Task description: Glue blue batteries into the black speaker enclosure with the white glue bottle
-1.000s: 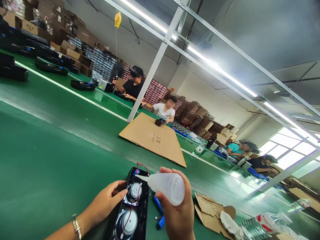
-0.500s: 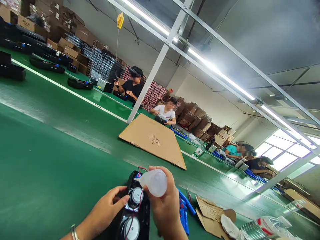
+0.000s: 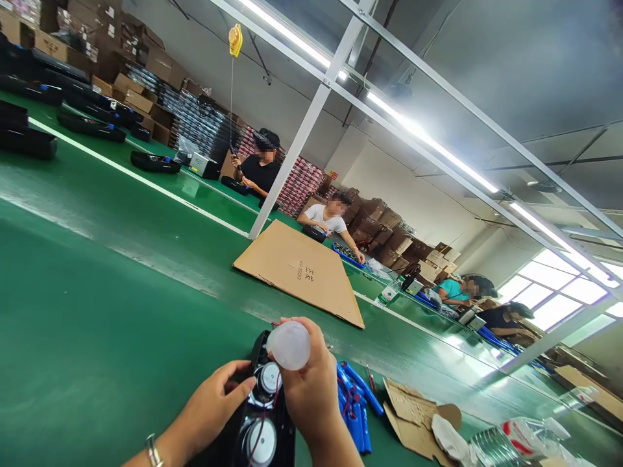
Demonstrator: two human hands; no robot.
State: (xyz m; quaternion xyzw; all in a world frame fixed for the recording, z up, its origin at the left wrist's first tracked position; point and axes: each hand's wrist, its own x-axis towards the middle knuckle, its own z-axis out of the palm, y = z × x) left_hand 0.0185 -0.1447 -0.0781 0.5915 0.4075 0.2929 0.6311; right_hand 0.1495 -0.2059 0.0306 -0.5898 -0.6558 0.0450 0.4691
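A black speaker housing [image 3: 287, 428] lies before me on the green bench, with two round silver-white speaker drivers [image 3: 261, 442] and a thin red wire in it. My left hand [image 3: 214, 402] grips the housing's left side, thumb over the edge near the upper driver. In my right hand [image 3: 311, 370] is a translucent white squeeze bottle [image 3: 291, 346], tilted over the housing's far end with its base toward me. Its nozzle tip is hidden. Blue cylindrical battery packs [image 3: 357, 408] with red wires lie right of my right hand.
Beyond the housing lies a flat cardboard sheet [image 3: 304, 272]. At right are torn cardboard [image 3: 413, 415] and a clear plastic bottle [image 3: 516, 441]. A white post [image 3: 296, 149] rises from the bench. Several co-workers sit across it; black housings [image 3: 90, 126] stand at far left.
My right hand has moved the squeeze bottle slightly left and toward the far end of the housing. My left hand stays on the housing. One co-worker's arm now reaches to a blue tray.
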